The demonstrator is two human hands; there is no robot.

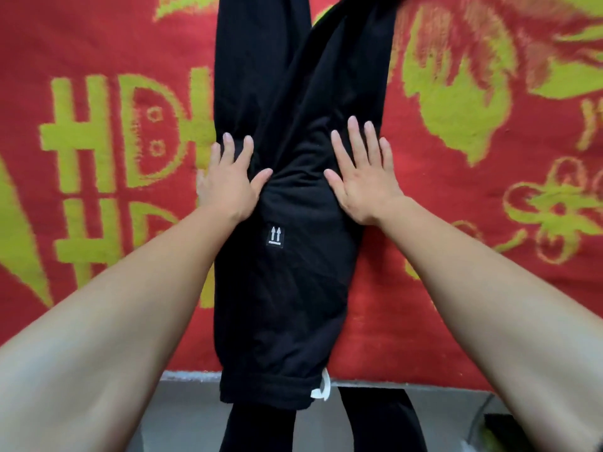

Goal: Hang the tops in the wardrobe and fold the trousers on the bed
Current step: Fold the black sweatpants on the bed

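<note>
My soft black cloth trousers [287, 203] lay long on the red and yellow bed blanket [456, 223], waist at the near edge. I pressed my left hand [228, 184] and right hand [365, 184] flat, fingers straight, to smooth them for folding.

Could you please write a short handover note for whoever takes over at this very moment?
Left hand: open, fingers spread, pressing flat on the left edge of the black trousers.
Right hand: open, flat on their right side.
The trousers lie lengthwise on the red and yellow blanket, waistband and white drawstring over the near edge, legs overlapping untidily toward the far side.
Done: trousers laid out.
Left: align the legs, then fold crosswise. Nothing else of the job is in view.
</note>
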